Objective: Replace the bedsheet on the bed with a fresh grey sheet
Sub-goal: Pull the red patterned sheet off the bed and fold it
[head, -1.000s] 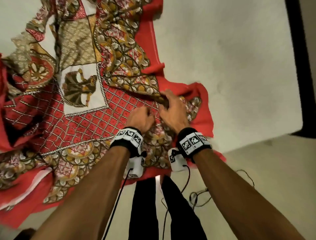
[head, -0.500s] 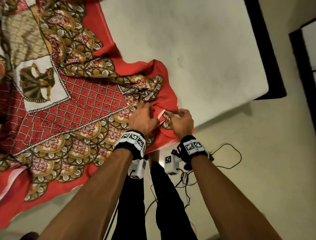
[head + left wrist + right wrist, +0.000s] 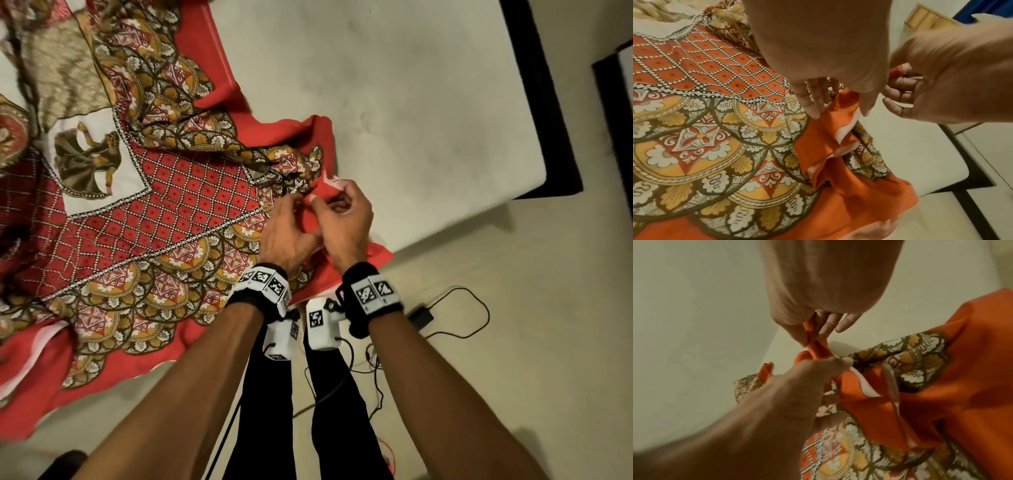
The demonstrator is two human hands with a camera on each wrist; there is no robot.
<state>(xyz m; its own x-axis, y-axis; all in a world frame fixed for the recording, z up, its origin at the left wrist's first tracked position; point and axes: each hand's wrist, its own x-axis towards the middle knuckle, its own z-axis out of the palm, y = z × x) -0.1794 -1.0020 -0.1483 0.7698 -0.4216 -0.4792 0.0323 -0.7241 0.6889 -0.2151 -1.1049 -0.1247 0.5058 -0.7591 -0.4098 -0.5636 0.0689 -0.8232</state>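
A red patterned bedsheet (image 3: 164, 212) lies bunched over the left part of a bare off-white mattress (image 3: 411, 102). Both hands meet at its red border near the mattress's front edge. My left hand (image 3: 291, 226) pinches the red hem (image 3: 840, 129) between thumb and fingers. My right hand (image 3: 342, 212) pinches a twisted strip of the same red edge (image 3: 813, 340) just beside it. No grey sheet shows in any view.
A dark bed frame (image 3: 548, 102) borders the mattress on the right. On the pale floor (image 3: 513, 342) lie black cables and a small adapter (image 3: 421, 317). My legs in black trousers (image 3: 308, 411) stand close against the bed's front edge.
The sheet's corner has been drawn back toward the front edge, baring more mattress. Both hands shifted from gathered folds to pinching the red hem together.
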